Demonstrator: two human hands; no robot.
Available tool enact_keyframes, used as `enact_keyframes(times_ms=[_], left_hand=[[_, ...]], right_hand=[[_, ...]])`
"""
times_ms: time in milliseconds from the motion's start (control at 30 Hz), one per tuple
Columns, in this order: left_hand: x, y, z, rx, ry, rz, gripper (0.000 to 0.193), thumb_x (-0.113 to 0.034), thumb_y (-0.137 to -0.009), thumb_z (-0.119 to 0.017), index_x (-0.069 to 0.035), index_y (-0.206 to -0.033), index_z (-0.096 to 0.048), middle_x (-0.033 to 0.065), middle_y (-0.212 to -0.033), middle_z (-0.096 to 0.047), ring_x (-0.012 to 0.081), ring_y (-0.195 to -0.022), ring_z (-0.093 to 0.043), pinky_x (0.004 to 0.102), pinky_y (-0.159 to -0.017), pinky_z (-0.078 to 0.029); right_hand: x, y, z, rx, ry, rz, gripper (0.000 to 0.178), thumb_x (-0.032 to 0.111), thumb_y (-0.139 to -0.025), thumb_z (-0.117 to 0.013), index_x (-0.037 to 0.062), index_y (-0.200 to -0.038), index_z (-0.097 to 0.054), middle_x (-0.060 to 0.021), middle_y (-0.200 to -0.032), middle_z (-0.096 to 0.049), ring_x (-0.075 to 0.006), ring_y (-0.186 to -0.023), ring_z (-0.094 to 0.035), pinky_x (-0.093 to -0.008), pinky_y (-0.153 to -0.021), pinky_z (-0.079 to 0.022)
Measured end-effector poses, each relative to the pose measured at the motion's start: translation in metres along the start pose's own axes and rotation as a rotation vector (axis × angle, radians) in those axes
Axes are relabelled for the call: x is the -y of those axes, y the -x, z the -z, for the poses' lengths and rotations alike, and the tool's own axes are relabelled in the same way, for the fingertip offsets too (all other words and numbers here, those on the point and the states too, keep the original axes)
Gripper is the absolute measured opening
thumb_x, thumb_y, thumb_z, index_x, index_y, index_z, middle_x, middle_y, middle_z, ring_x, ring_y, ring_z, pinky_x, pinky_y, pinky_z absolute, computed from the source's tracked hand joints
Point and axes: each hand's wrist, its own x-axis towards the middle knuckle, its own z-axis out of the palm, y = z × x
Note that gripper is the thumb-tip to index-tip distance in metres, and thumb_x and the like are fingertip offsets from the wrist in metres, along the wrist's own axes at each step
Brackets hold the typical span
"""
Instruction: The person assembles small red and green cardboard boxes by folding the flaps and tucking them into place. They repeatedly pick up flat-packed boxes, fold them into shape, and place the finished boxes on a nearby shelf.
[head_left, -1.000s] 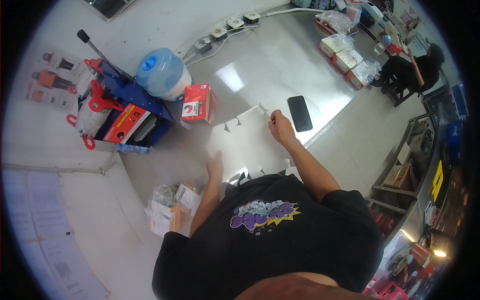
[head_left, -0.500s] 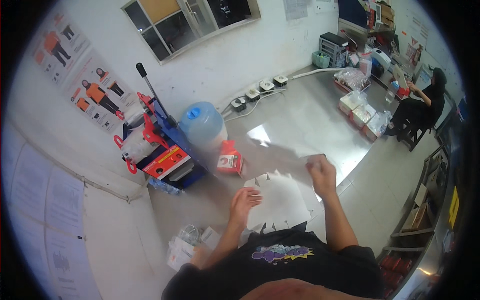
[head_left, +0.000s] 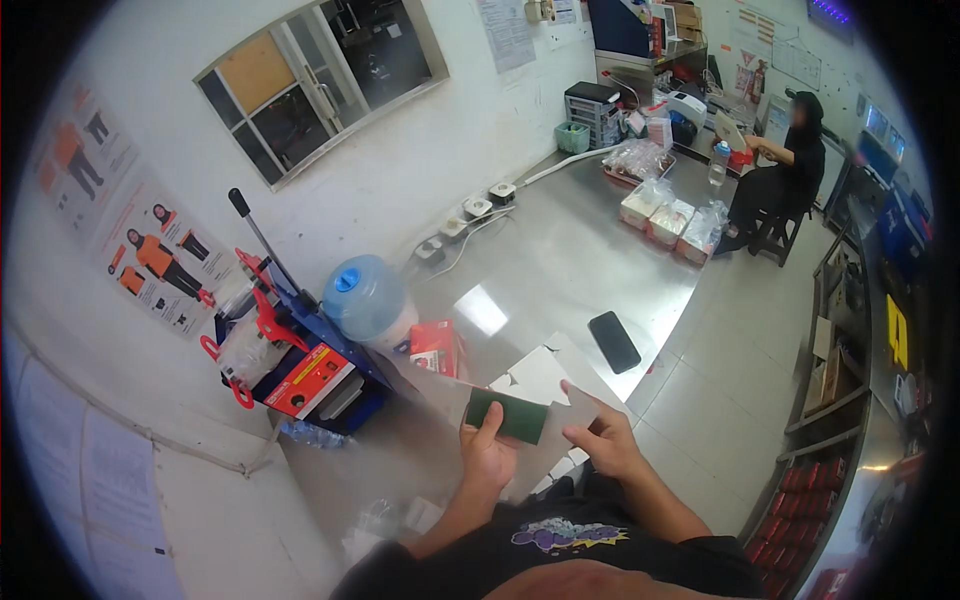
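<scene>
Nearest the camera, the left hand (head_left: 487, 452) holds a dark green rectangular card (head_left: 507, 416) at its near left end, the thumb lying up across the card's face and the other fingers clamped behind it. The card sits just above the near edge of the steel tabletop (head_left: 560, 260), tilted slightly down to the right. Just right of it, the right hand (head_left: 603, 443) hovers with its fingers loosely apart, the forefinger stretched towards the card's right end; whether it touches the card cannot be told. Behind both hands a flat white die-cut cardboard sheet (head_left: 540, 372) lies on the tabletop, its notched edges showing above and below the card.

A little farther right, a black phone (head_left: 614, 341) lies flat near the tabletop's right edge. To the left of the sheet stands a small red box (head_left: 434, 347), and beyond it a clear blue-capped water jug (head_left: 364, 298). Left of the jug is a red and blue hand-lever sealing machine (head_left: 290, 350) with a long black-knobbed handle.

Farther back, white power strips (head_left: 462, 218) run along the wall. At the far right end are plastic-wrapped boxes (head_left: 668, 218), and a person in dark clothes (head_left: 780, 170) sits on a stool
</scene>
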Motion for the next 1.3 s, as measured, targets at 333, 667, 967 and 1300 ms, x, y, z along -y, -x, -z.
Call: enact_keyframes(times_ms=[333, 667, 967, 1300], left_hand=[[-0.007, 0.010, -0.022, 0.143, -0.224, 0.046, 0.028, -0.014, -0.109, -0.050, 0.002, -0.131, -0.057, 0.0122, -0.125, -0.065, 0.0216, -0.112, -0.066, 0.0379, -0.094, -0.055], [-0.020, 0.013, -0.009, -0.008, -0.250, 0.136, 0.025, -0.018, -0.109, -0.050, -0.001, -0.125, -0.058, 0.0119, -0.119, -0.067, 0.0208, -0.107, -0.067, 0.0377, -0.091, -0.056], [-0.008, 0.016, -0.016, -0.025, -0.282, 0.192, 0.025, -0.012, -0.106, -0.054, -0.001, -0.128, -0.056, 0.0101, -0.119, -0.067, 0.0185, -0.101, -0.069, 0.0344, -0.086, -0.057], [-0.067, 0.007, -0.030, 0.891, -1.421, 0.660, 0.042, -0.014, -0.095, -0.067, 0.003, -0.132, -0.057, 0.0164, -0.120, -0.070, 0.0276, -0.109, -0.069, 0.0387, -0.095, -0.052]], right_hand=[[0.025, -0.021, -0.031, -0.259, 1.012, 0.746, 0.056, 0.015, -0.073, -0.089, 0.0097, -0.126, -0.071, -0.0198, -0.136, -0.057, -0.0342, -0.109, -0.063, -0.0382, -0.088, -0.056], [0.025, -0.020, -0.015, 0.210, 0.781, 0.567, 0.031, 0.005, -0.072, -0.087, 0.0046, -0.100, -0.075, -0.0152, -0.118, -0.064, -0.0333, -0.110, -0.065, -0.0395, -0.089, -0.057], [0.001, -0.012, -0.039, -0.083, 0.846, 0.464, 0.019, 0.008, -0.080, -0.083, 0.0038, -0.095, -0.073, -0.0145, -0.121, -0.065, -0.0299, -0.108, -0.064, -0.0367, -0.089, -0.055], [0.027, -0.011, 0.006, 0.086, 0.740, 0.434, 0.033, 0.016, -0.085, -0.080, 0.0206, -0.118, -0.077, -0.0190, -0.168, -0.017, -0.0405, -0.150, -0.024, -0.0508, -0.114, -0.040]])
